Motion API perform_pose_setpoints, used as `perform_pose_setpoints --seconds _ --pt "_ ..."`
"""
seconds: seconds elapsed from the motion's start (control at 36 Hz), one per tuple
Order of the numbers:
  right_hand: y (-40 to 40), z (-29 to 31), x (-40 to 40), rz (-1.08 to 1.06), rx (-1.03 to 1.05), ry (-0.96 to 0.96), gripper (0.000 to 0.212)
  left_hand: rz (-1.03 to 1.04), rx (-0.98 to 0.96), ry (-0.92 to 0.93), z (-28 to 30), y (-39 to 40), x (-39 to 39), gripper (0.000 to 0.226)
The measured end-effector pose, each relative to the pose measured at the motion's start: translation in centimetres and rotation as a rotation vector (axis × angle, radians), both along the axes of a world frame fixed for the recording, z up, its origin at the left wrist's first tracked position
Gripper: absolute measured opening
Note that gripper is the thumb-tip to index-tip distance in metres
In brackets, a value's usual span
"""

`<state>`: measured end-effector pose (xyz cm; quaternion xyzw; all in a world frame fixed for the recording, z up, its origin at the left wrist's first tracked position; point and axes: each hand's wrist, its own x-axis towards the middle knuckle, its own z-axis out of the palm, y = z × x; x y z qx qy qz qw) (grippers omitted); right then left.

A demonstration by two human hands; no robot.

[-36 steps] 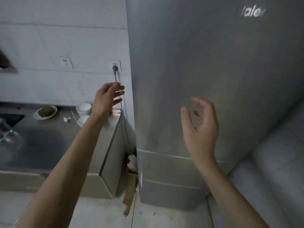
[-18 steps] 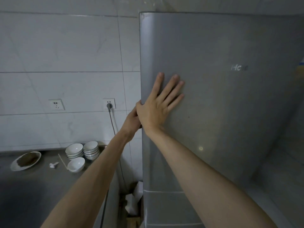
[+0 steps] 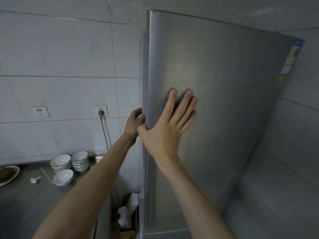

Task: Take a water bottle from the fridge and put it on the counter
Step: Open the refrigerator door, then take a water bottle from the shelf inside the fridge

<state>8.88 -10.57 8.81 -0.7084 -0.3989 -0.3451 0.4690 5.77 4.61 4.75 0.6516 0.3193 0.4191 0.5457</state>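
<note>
Fridge door [image 3: 215,100]: barely ajar. Left hand [image 3: 135,122] curls round its edge; right hand [image 3: 170,128] spread flat. Pull from edge, steadily.

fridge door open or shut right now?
Just cracked open. The upper fridge door stands slightly off the cabinet along its left edge; left hand grips that edge, right hand lies flat on the front. Interior not visible.

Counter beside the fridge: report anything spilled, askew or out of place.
Mostly tidy. On the counter, a small white scrap and a thin stick lie loose by the single bowl, and the plate at the left edge looks soiled. The stacked bowls sit straight. No spill visible.
</note>
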Motion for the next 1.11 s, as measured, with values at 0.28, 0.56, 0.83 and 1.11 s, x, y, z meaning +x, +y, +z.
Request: perform_pose_setpoints --seconds 0.28,0.56,0.83,1.11 --pt "-17.8 -1.7 1.1 0.06 0.15 -0.018 0.095 0.17 0.256 0.031 -0.4 -7.2 2.8 0.076" --pt "-32.2 -3.3 5.0 -0.18 0.373 -0.01 0.052 -0.479 0.295 -0.198 1.4 -23.9 7.6 0.04" --pt "-42.6 -3.3 13.6 -0.34 0.535 0.255 0.035 -0.601 0.811 -0.133 -3.2 -36.5 14.6 0.043" --pt "-48.7 -2.1 25.2 -0.408 0.633 0.53 0.032 -0.41 1.055 -0.082 -4.2 -45.3 23.0 0.034"
